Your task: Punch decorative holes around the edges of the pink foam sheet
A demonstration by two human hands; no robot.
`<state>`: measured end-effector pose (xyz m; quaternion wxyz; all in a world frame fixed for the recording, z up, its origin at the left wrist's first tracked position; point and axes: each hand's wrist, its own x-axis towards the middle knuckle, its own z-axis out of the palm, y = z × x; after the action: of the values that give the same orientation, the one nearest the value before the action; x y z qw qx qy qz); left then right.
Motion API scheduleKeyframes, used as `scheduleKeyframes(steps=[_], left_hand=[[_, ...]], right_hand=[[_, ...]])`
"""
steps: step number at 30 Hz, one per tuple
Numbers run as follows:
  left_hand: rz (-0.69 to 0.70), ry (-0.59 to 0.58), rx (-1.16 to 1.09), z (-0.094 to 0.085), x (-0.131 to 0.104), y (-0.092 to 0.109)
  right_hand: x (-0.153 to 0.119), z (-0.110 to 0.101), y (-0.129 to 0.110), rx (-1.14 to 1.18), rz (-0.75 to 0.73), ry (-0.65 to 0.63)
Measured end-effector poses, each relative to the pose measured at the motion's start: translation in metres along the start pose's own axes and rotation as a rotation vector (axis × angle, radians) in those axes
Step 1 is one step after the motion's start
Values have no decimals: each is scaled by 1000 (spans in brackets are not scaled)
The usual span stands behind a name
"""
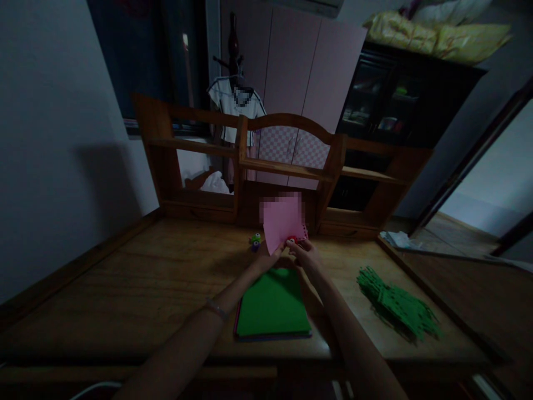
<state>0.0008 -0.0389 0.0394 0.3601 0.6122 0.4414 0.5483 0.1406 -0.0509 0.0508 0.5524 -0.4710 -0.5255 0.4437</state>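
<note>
A sheet of pink paper (283, 219) is held up above the table, tilted, its lower edge gripped by my left hand (266, 259). Along the sheet's right edge runs a row of small notches. My right hand (306, 254) is closed around a small red craft punch (292, 240) set at the paper's lower right edge. Just left of the sheet, a green punch (255, 238) and a purple punch (255, 246) rest on the table. Below my hands lies a stack of coloured paper, with a green sheet (272, 308) on top.
A heap of green cut paper strips (397, 303) lies on the wooden table (179, 278) to the right. Along the table's back stands a wooden shelf unit (287, 166). A wall (62, 166) borders the left side. Some white crumpled material (400, 239) sits past the right back corner.
</note>
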Motion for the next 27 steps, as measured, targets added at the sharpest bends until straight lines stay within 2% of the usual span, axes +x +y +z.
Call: scheduleKeyframes(steps=[13, 27], left_hand=[[74, -34, 18, 3, 6, -22], [43, -21, 42, 2, 3, -14]], right_hand=[[-3, -1, -4, -28, 13, 12], [-1, -5, -1, -29, 0, -31]])
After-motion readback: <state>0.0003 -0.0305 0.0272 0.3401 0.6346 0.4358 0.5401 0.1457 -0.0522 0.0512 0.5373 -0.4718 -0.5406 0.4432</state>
